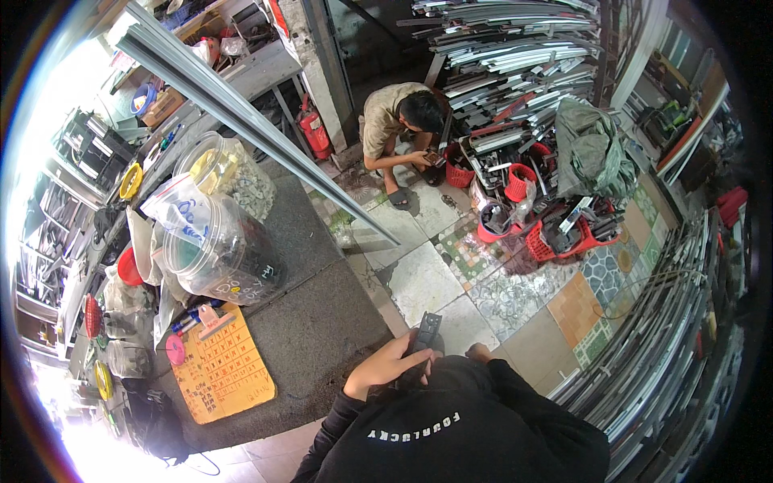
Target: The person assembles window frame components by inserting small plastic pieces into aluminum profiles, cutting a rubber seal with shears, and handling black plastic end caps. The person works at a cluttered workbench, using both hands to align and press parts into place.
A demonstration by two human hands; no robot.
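My left hand [382, 366] is closed around a dark grey, narrow metal piece with holes [429, 325]; its upper end sticks out past my fingers. The lower part of that piece is hidden by my hand and black sleeve. Only a small bit of my right hand [481, 352] shows beyond the front of my black hoodie, to the right of the metal piece; its fingers are too hidden to read. Left of my hands, on the dark worktop [322, 338], lies a yellow clipboard [221, 378] with a handwritten grid.
Large clear plastic jars [241, 253] stand on the worktop. A long metal profile [258, 133] slants across the view. Ahead, another person [398, 129] crouches by red baskets [555, 241] of parts. Profiles are stacked at the back and along the right [644, 386]. A red fire extinguisher [314, 130] stands beyond the worktop.
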